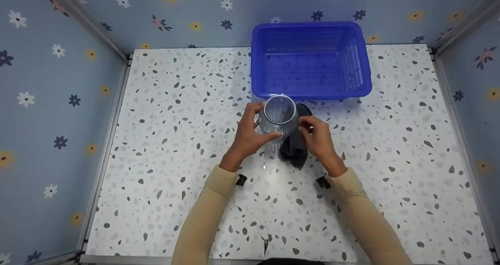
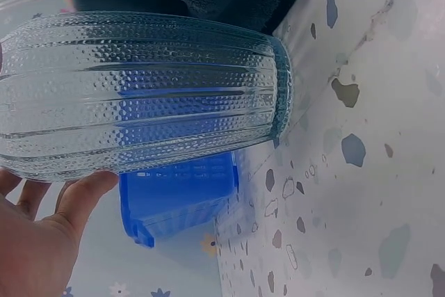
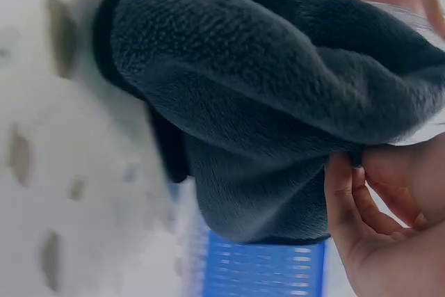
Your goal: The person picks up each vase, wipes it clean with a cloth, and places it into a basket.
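Note:
A clear ribbed glass vase [image 1: 279, 118] with a dimpled surface stands upright over the middle of the table. My left hand [image 1: 250, 134] grips it near the top, thumb across the front and fingers round the far left side. In the left wrist view the vase [image 2: 153, 95] fills the upper left, its base close to the tabletop. My right hand [image 1: 318, 138] pinches a dark grey cloth [image 1: 295, 149] between thumb and fingers. The cloth [image 3: 264, 81] hangs in folds beside the vase's right side, and in the right wrist view it hides much of the glass.
A blue plastic basket [image 1: 310, 97] with slatted walls stands at the back of the speckled white table [image 1: 175, 140], just beyond the vase. Flower-patterned panels [image 1: 58, 120] enclose the table at the back and both sides. A crack [image 1: 265, 243] marks the table's near edge.

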Available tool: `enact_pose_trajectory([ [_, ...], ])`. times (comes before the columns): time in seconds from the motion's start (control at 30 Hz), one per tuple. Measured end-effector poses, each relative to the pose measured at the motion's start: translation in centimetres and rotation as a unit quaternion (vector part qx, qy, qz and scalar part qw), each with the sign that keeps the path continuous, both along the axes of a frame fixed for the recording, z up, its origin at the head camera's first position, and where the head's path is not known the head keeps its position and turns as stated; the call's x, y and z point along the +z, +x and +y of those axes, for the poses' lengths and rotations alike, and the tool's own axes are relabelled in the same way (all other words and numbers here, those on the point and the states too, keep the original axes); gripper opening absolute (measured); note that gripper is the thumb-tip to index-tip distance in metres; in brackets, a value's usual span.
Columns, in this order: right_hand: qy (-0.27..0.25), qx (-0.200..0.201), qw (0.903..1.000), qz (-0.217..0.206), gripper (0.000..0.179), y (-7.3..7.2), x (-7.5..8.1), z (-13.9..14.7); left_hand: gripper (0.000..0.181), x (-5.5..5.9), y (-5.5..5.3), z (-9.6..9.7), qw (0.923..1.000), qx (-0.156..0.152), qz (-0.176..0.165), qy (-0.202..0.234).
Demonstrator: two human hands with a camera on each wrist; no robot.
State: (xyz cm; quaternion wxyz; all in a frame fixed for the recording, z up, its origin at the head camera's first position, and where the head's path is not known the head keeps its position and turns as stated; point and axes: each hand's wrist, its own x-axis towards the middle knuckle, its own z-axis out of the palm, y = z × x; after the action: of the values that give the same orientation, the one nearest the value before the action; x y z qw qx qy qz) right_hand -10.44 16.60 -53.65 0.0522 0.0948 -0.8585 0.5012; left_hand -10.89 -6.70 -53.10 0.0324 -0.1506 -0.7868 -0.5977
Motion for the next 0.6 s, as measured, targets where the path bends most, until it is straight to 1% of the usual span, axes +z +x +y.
enact_pose_trajectory([
  [0.1,0.02,0.006,0.9996,-0.02,0.017,-0.2,-1.1,-0.1,0.085,0.0,0.0,0.0,1.0,0.001,0.0,0.001],
  [0.17,0.038,0.01,0.9989,-0.026,0.018,-0.3,-1.7,-0.2,0.085,0.0,0.0,0.0,1.0,0.001,-0.002,-0.001],
  [0.3,0.061,0.01,0.9974,-0.038,0.017,-0.5,-2.4,-0.3,0.086,0.0,0.1,-0.1,0.9999,0.001,-0.006,-0.008],
  [0.47,0.063,0.007,0.9971,-0.043,0.017,-0.6,-2.1,-0.4,0.085,0.0,0.1,-0.1,1.0,0.002,-0.003,-0.009],
  [0.6,0.056,0.002,0.9978,-0.037,0.016,-0.4,-1.3,-0.2,0.086,0.1,0.0,0.0,1.0,0.003,-0.003,-0.005],
])
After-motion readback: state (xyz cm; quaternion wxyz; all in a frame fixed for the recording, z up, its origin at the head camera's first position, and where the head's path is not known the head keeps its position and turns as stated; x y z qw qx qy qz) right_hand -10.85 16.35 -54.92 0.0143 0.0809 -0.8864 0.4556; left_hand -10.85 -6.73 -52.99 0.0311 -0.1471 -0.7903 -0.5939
